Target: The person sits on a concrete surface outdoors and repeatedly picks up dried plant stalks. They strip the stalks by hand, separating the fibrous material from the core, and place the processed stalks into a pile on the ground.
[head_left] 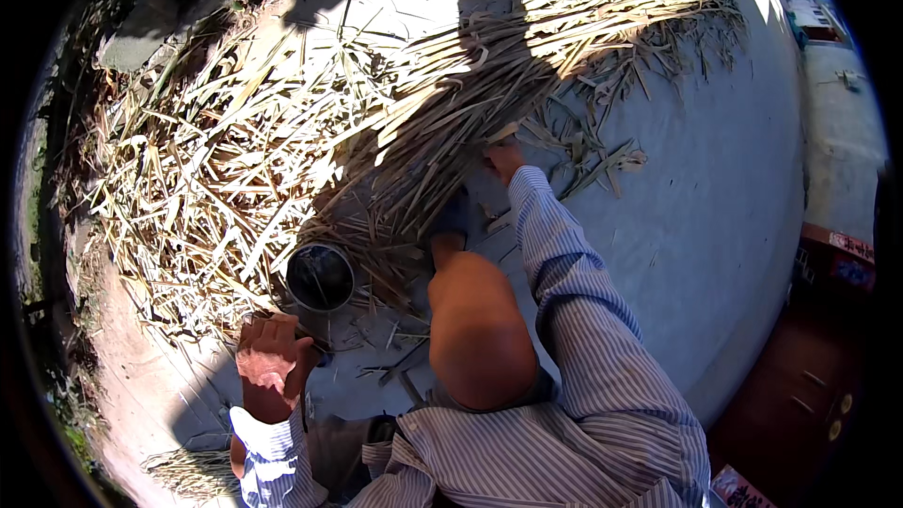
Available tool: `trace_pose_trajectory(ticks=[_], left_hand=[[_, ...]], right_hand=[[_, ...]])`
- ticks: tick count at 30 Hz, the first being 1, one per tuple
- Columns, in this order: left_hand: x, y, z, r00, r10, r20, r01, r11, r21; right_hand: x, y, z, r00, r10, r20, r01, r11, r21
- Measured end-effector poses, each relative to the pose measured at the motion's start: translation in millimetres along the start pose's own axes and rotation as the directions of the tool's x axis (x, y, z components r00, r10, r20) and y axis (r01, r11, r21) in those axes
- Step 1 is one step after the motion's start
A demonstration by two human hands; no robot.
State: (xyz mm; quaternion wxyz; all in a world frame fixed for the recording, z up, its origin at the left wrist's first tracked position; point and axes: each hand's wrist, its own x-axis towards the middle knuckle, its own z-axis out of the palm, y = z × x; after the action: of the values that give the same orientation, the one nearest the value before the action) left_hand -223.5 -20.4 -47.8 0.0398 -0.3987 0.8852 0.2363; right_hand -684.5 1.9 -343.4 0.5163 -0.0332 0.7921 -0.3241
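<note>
A wide pile of dry, straw-coloured leaf strips (216, 169) spreads over the pale ground, with a longer swath running to the upper right. My right hand (505, 161) reaches to the near edge of that swath. Its fingers are closed on a dry leaf strip (501, 134), though shade partly hides them. To the lower left, my left hand (271, 357) rests with its back up, fingers stretched out and thumb apart, holding nothing visible. Just beyond it stands a round dark bucket (321, 277) with a pale rim, right against the strips; its contents are too dark to make out.
My bare knee (480, 334) rises in the middle, between my arms. A smaller bundle of dry strips (193, 473) lies at lower left. Dark red doors (800, 386) stand at the right. A grey stone block (141, 33) sits at upper left, and my shadow falls across the pile.
</note>
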Motion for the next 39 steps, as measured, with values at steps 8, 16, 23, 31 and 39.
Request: trace_pose_trajectory(ticks=[8,16,23,31,39], left_hand=[[-3.8,-4.7,18.1,1.000,-0.011,-0.025,0.010,0.999,-0.037],[2.8,-2.1,17.0,0.999,-0.026,0.047,0.026,1.000,-0.014],[-6.2,-5.6,23.5,0.999,0.018,-0.039,-0.019,0.999,-0.032],[3.8,-14.3,17.6,0.992,0.045,-0.121,-0.042,0.999,0.027],[12.6,64.1,-56.8,0.783,0.213,-0.585,-0.048,0.958,0.283]], right_hand=[[-18.0,-34.6,29.9,0.671,-0.632,-0.389,0.276,0.699,-0.660],[73.9,-45.1,30.8,0.886,-0.202,-0.417,0.050,0.937,-0.347],[22.7,-77.1,42.2,0.972,0.073,-0.224,-0.047,0.992,0.120],[-48.4,-94.8,7.9,0.916,-0.306,0.258,0.034,0.703,0.711],[-152.1,-93.7,99.8,0.863,-0.275,0.424,-0.053,0.786,0.616]])
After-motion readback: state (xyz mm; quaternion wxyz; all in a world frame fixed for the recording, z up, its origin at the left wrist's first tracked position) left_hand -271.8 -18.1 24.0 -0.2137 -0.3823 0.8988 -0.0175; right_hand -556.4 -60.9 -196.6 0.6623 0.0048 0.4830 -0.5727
